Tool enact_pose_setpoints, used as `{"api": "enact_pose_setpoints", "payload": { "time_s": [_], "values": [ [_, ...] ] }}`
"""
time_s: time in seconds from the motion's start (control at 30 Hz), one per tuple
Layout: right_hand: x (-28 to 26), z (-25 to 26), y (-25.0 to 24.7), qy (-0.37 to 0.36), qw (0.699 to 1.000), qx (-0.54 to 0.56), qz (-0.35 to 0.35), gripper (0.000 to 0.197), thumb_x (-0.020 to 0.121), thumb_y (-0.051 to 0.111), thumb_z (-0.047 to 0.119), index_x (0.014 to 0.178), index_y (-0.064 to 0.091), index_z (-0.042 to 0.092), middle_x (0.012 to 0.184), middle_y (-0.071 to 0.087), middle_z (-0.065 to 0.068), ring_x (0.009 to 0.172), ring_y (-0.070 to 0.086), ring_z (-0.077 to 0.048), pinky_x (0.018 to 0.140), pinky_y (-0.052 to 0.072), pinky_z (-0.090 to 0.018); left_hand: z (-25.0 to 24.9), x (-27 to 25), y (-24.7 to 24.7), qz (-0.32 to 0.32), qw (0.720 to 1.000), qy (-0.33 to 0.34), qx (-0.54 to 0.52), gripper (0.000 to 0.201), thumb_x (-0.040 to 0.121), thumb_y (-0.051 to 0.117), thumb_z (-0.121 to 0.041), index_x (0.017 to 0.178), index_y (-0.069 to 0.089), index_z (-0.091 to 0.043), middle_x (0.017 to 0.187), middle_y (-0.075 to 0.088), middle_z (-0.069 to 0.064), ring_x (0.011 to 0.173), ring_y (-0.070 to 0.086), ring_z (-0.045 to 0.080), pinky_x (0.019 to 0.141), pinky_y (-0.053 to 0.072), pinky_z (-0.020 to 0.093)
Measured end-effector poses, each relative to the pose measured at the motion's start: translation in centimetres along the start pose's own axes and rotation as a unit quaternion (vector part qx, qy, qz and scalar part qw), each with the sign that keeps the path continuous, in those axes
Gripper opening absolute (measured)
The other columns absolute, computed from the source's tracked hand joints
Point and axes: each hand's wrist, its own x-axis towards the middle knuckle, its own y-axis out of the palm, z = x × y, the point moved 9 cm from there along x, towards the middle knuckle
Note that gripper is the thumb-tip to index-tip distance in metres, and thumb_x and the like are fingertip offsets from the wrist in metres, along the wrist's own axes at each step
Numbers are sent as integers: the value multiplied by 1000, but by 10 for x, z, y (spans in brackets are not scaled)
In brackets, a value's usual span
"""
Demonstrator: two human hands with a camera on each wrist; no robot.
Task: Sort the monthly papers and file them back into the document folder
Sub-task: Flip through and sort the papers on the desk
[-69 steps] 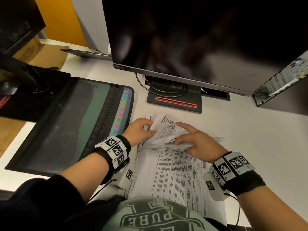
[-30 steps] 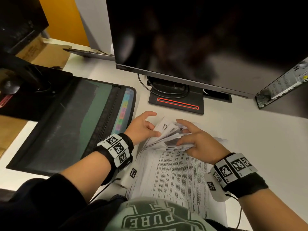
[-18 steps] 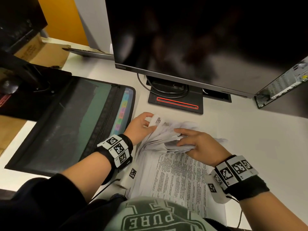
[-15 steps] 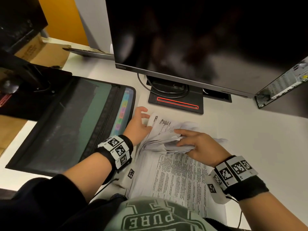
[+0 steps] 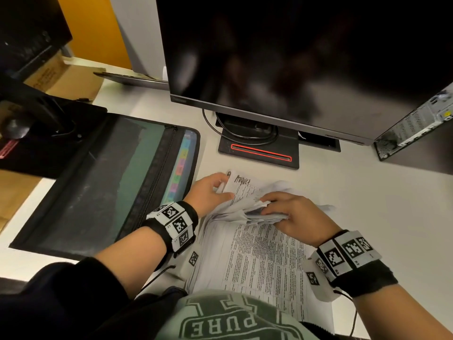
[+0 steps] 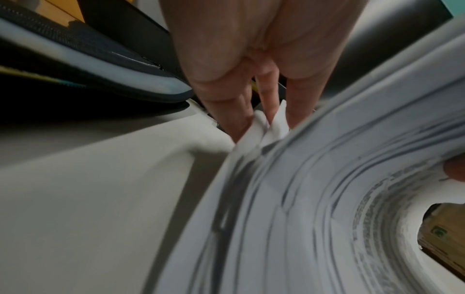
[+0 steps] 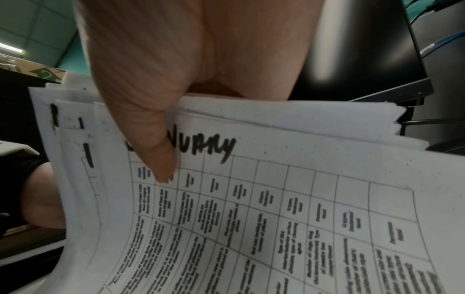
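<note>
Looming over the white desk (image 5: 367, 217): a dark monitor (image 5: 294, 57) whose stand (image 5: 259, 153), with a red strip and a looped cable, sits just beyond the papers. A computer case (image 5: 416, 133) is at the far right, cut off by the frame edge. On the left the document folder (image 5: 103, 182) lies flat and unzipped, coloured index tabs showing along its right edge; a second monitor base overlaps its far-left corner.

The stack of papers (image 5: 252, 256) is at the desk's near edge, between folder and case; its near end is hidden behind the person's green shirt. The far ends of the sheets are lifted and fanned.

Left hand (image 5: 208, 192) pinches the top-left corner of a sheet headed "August" (image 5: 241, 182); in the left wrist view paper corners are wedged between its fingers (image 6: 241, 111). Right hand (image 5: 294, 214) is clamped on the bunched sheets, thumb (image 7: 156, 151) pressed on a sheet (image 7: 251, 199) whose heading is partly covered, only "...uary" legible. Table text is too small to read.

Half a second ago the "August" sheet lay flatter; now its corner is raised and the left fingers have closed on it.
</note>
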Motion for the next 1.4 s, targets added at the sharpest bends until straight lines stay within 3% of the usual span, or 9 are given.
{"api": "enact_pose_setpoints", "payload": {
  "time_s": [0.13, 0.27, 0.37, 0.5, 0.77, 1.0, 1.13, 1.3, 1.4],
  "values": [
    [-3, 8, -6, -25, 1000, 2, -17, 34, 72, 53, 14, 99, 73, 18, 110, 66, 7, 98, 58, -5, 85, 47, -23, 8, -2, 5, 47, 999, -26, -1, 40, 83, 71, -20, 60, 52, 7, 63, 43, 9, 63, 42, 16, 65, 37, 24],
    [-1, 7, -11, -28, 999, -21, -20, 22, 82, 57, 11, 97, 72, 17, 93, 68, 6, 90, 61, -12, 78, 50, -31, -10, -3, -30, -72, 997, -5, 32, 37, 88, 64, -16, 59, 52, 3, 70, 43, 5, 69, 41, 14, 71, 38, 27],
    [-1, 7, -14, -34, 999, -28, -26, 20, 84, 59, 12, 98, 72, 17, 95, 69, 6, 90, 62, -12, 79, 51, -30, -24, -4, -58, -125, 992, 14, -1, 21, 90, 60, -15, 92, 65, 5, 84, 61, 8, 80, 57, 21, 87, 48, 32],
    [2, 8, -14, -32, 999, -23, -24, 23, 84, 57, 13, 101, 72, 18, 101, 69, 4, 94, 63, -15, 82, 51, -32, -13, -10, -36, 17, 996, -15, 85, 24, 81, 72, -15, 103, 68, -8, 105, 66, 1, 105, 61, 18, 92, 44, 26],
    [11, 7, -9, -16, 999, -43, 4, 26, 86, 55, 16, 106, 71, 20, 111, 65, 5, 103, 60, -14, 88, 44, -24, -62, -35, -157, -227, 971, 25, 70, 28, 87, 65, -24, 111, 64, -9, 102, 64, 3, 94, 59, 17, 80, 42, 26],
    [7, 4, -14, 8, 998, -67, -9, 20, 88, 61, 18, 105, 71, 22, 153, 25, 3, 136, 32, -14, 110, 32, -30, -111, -76, -229, -296, 946, 132, 4, 29, 88, 63, -16, 115, 58, -25, 106, 60, -18, 99, 58, -3, 92, 45, 28],
    [-17, 24, -26, -3, 996, -93, 18, 17, 90, 56, 21, 100, 68, 29, 102, 69, 8, 94, 64, -13, 82, 50, -32, -108, -82, -247, -319, 934, 155, -44, 32, 87, 64, -15, 118, 60, -20, 111, 63, -19, 108, 60, 0, 98, 46, 29],
    [-63, 59, -56, -9, 994, -105, 17, 11, 87, 53, 31, 93, 53, 40, 68, 59, 23, 65, 53, 8, 63, 45, -21, -102, -70, -230, -277, 933, 158, -166, 39, 88, 62, -8, 126, 55, -10, 119, 64, -6, 107, 63, 6, 89, 51, 24],
    [-89, 85, -66, -3, 993, -106, 50, 11, 89, 56, 33, 86, 53, 43, 63, 54, 23, 64, 53, 3, 60, 43, -18, -100, -55, -183, -210, 952, 133, -180, 39, 87, 63, -6, 125, 55, -8, 115, 64, -5, 94, 65, -3, 80, 53, 16]
  ]
}}
